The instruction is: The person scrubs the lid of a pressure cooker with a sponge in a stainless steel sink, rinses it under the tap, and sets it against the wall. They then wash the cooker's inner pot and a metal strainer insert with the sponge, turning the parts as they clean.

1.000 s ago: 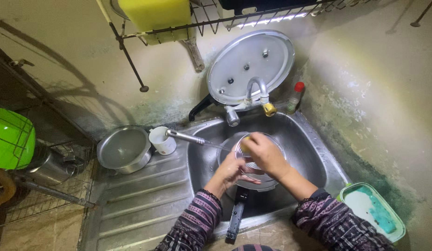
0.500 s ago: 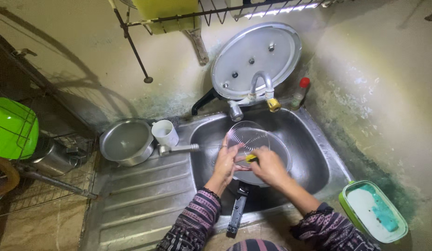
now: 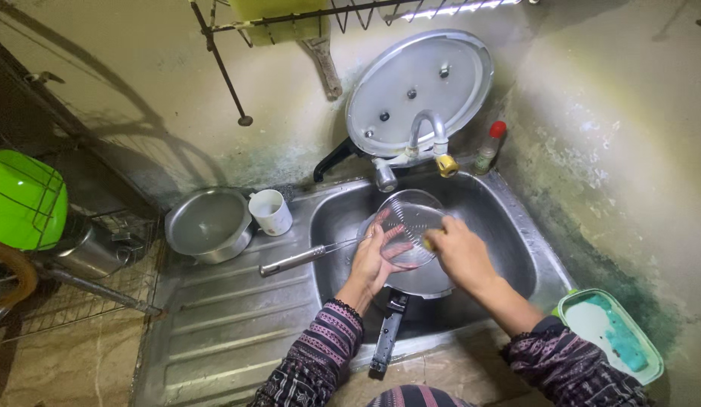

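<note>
While my left hand (image 3: 377,256) cups the clear ribbed glass lid (image 3: 411,226) over the sink (image 3: 509,226), my right hand (image 3: 460,252) pinches a yellow scrubber (image 3: 428,241); steady, rim-following strokes seem best.

Glass lid (image 3: 412,218) between left hand (image 3: 377,260) and right hand (image 3: 460,252)

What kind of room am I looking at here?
Most likely a home kitchen's washing-up corner. A steel sink with a tap sits against a stained wall, a steel bowl and white cup stand on the draining board, and the left hand holds a clear ribbed lid over the basin.
</note>
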